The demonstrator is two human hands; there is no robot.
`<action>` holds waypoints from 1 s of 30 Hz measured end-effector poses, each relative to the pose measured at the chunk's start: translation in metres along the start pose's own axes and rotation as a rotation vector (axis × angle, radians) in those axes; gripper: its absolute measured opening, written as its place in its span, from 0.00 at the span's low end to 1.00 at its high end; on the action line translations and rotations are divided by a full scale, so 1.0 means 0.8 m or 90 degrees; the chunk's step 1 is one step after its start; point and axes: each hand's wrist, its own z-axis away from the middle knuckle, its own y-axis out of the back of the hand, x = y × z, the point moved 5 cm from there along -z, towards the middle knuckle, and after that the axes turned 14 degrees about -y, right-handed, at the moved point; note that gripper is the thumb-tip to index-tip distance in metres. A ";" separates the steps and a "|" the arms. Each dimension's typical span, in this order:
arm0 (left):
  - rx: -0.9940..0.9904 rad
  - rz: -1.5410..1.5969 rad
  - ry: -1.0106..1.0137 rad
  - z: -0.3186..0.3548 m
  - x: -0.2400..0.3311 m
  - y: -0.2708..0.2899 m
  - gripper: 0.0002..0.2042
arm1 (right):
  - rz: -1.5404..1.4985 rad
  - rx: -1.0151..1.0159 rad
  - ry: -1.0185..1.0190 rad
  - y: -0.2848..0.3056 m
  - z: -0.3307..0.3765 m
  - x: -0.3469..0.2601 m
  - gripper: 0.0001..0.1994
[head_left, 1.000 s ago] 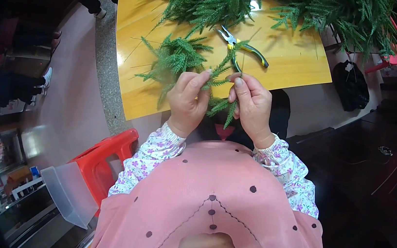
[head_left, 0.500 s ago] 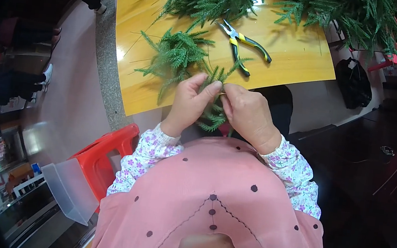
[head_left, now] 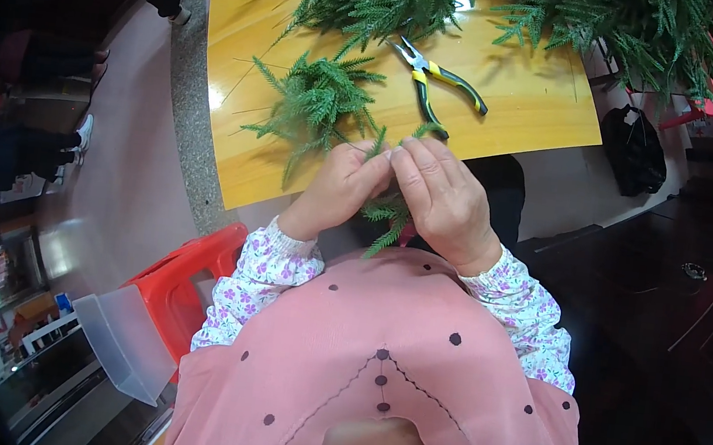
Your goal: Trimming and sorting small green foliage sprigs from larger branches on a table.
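Some open pliers [head_left: 422, 68] lie just beyond the right hand [head_left: 445, 199].

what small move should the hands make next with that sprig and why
Perhaps steady the green sprig with the left hand and ease the right hand's fingers back slightly: the fingertips of both hands meet over it, hiding its middle, so a peek would show how it sits.
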 end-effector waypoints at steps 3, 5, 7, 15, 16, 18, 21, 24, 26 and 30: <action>-0.028 -0.093 0.019 0.001 0.004 -0.002 0.15 | -0.048 -0.072 -0.053 -0.003 0.004 0.004 0.10; -0.055 -0.234 -0.083 -0.001 0.011 0.001 0.15 | -0.106 -0.191 -0.155 -0.008 0.012 0.015 0.09; -0.109 -0.518 -0.295 -0.004 0.030 -0.004 0.16 | -0.287 -0.315 -0.288 -0.006 0.008 0.035 0.08; -0.062 -0.143 -0.129 0.003 0.031 -0.009 0.17 | -0.781 -0.360 -0.620 -0.031 0.029 0.037 0.10; -0.062 -0.145 -0.132 0.003 0.032 -0.009 0.17 | -0.805 -0.321 -0.631 -0.033 0.029 0.036 0.11; -0.051 -0.167 -0.116 0.000 0.029 -0.005 0.17 | -0.829 -0.279 -0.636 -0.031 0.026 0.039 0.11; -0.030 -0.088 -0.073 0.003 0.021 -0.004 0.17 | -0.354 -0.141 -0.185 0.007 0.004 0.019 0.12; -0.005 0.089 -0.012 0.005 0.012 -0.008 0.17 | -0.305 -0.131 -0.105 0.011 -0.002 0.015 0.12; -0.015 0.104 0.047 0.009 0.008 -0.012 0.17 | -0.280 -0.119 -0.053 0.013 -0.008 0.014 0.12; -0.047 0.112 0.126 0.013 0.006 -0.022 0.17 | -0.180 -0.100 0.009 0.020 0.009 0.008 0.12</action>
